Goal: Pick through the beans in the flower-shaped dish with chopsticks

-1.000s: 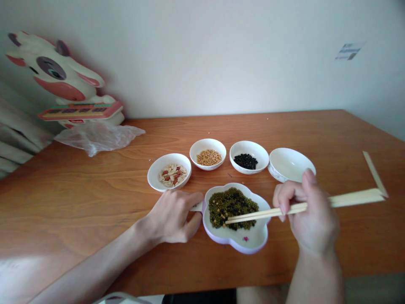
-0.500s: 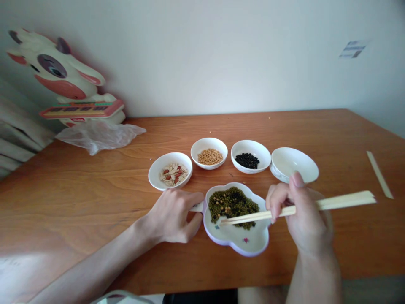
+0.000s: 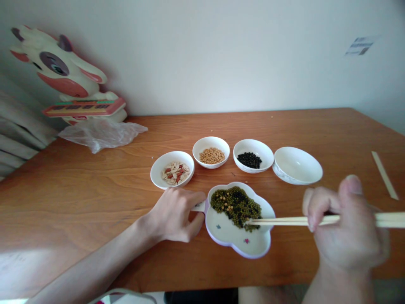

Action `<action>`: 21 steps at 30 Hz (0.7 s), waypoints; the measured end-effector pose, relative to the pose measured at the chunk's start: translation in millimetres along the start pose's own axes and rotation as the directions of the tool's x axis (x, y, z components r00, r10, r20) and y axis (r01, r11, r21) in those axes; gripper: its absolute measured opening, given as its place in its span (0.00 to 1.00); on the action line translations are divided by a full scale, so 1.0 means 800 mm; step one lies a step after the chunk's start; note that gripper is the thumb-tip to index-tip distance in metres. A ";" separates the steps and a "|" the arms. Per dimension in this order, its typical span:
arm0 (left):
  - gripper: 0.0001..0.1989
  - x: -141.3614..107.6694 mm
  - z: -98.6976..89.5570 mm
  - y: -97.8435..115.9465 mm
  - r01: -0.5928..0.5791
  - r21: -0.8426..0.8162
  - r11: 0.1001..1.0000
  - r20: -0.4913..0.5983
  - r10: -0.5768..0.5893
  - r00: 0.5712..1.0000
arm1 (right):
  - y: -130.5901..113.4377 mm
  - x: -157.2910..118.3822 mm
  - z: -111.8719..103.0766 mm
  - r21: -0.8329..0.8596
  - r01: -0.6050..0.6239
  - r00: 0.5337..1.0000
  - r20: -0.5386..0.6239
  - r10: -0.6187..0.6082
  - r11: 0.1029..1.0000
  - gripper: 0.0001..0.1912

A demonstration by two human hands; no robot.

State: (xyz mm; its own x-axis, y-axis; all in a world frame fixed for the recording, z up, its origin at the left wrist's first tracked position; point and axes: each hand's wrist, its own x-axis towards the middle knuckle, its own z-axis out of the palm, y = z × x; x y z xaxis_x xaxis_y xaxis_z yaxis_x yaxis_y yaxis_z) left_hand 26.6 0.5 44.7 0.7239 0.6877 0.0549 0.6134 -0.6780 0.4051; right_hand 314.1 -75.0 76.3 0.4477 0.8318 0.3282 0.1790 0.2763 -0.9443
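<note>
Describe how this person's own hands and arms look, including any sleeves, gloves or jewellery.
The left hand and right hand are both ungloved, and no ring, bracelet or watch shows on either. The left forearm and right forearm are bare as far as the view reaches, with no sleeve in sight. The right hand looks slightly blurred, so its fine details are hard to tell.

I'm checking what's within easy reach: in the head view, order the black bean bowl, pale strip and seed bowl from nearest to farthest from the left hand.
1. Seed bowl: just beyond the left hand.
2. Black bean bowl: farther back, to the right.
3. Pale strip: far right.
</note>
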 end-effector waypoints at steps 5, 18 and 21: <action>0.04 -0.001 0.002 -0.001 -0.012 0.008 1.000 0.001 0.012 1.000 | 0.007 0.002 0.012 -0.251 0.014 0.987 0.156 0.026 0.968 0.37; 0.03 -0.002 0.002 -0.001 -0.044 0.049 0.998 -0.014 0.044 0.999 | -0.004 -0.002 0.008 -0.357 0.017 0.994 0.106 0.023 0.934 0.38; 0.03 -0.001 0.002 -0.001 -0.059 0.052 0.997 -0.021 0.060 0.998 | 0.005 0.001 0.024 -0.311 0.011 0.961 0.266 0.075 0.950 0.35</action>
State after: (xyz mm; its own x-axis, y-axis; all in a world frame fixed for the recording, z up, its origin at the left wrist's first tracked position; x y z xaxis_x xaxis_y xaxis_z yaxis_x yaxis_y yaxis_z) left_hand 26.0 -0.2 42.6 0.7527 0.6511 0.0978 0.5855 -0.7299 0.3528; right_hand 298.4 -64.0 72.2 0.2110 0.9482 0.2375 0.4481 0.1221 -0.8856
